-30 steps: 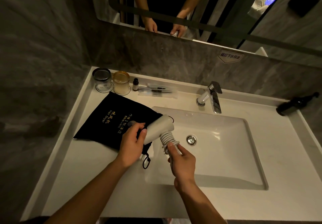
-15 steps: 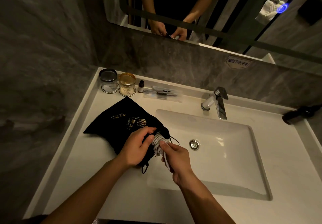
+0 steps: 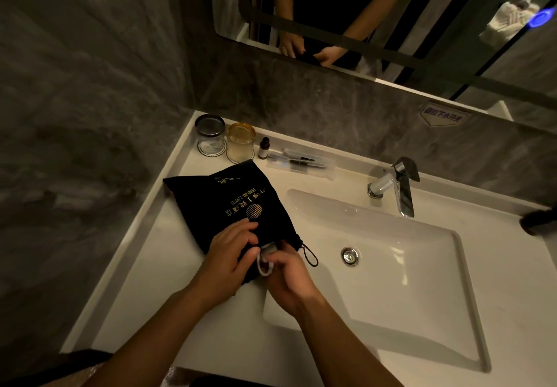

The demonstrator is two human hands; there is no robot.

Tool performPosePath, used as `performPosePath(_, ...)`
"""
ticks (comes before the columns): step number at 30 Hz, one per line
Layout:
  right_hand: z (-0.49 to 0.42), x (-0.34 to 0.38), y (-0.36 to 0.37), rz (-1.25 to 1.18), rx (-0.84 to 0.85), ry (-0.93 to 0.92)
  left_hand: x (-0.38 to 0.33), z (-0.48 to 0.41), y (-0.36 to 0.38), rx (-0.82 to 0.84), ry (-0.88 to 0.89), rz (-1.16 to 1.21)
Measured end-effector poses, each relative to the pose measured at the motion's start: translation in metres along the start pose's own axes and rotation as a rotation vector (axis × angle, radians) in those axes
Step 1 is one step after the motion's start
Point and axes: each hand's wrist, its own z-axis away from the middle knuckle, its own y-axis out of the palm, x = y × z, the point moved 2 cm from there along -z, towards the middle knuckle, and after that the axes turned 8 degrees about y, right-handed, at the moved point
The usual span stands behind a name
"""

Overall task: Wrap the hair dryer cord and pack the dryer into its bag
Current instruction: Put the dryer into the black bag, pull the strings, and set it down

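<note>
A black drawstring bag with gold print lies on the white counter left of the basin. The white hair dryer is almost wholly inside it; only a small pale part and a loop of white cord show at the bag's mouth. My left hand grips the near edge of the bag's opening. My right hand is closed on the dryer's end and cord at the mouth. The bag's black drawstring trails toward the basin.
The white sink basin with its drain lies to the right, a chrome faucet behind it. Two glass jars, a small bottle and wrapped toiletries line the back ledge. A dark bottle lies at the far right.
The dryer, held bare above the bag a second ago, has gone into the bag. Both hands have come together at the bag's mouth.
</note>
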Motion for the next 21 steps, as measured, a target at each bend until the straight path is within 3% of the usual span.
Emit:
performPosePath(5, -0.002, -0.012, -0.022, 0.519, -0.181, -0.080, -0.001, 0.036, 0.009, -0.014, -0.116, -0.249)
performPosePath(8, 0.009, -0.007, -0.028, 0.877, -0.331, -0.147, -0.003, 0.058, 0.020, -0.027, -0.269, -0.315)
performPosePath(11, 0.022, 0.001, -0.039, 1.038, -0.465, -0.175, 0.001, 0.077, 0.025, -0.073, -0.463, -0.347)
performPosePath(15, 0.031, 0.026, -0.059, 1.372, -0.690, -0.501, 0.009, 0.095, 0.025, -0.148, -0.616, -0.361)
performPosePath(17, 0.023, 0.043, -0.064, 1.561, -0.663, -0.542, 0.011, 0.098, 0.026, -0.120, -0.587, -0.389)
performPosePath(21, 0.003, 0.066, -0.067, 1.688, -0.310, -0.249, 0.012, 0.092, 0.023, 0.019, -0.525, -0.515)
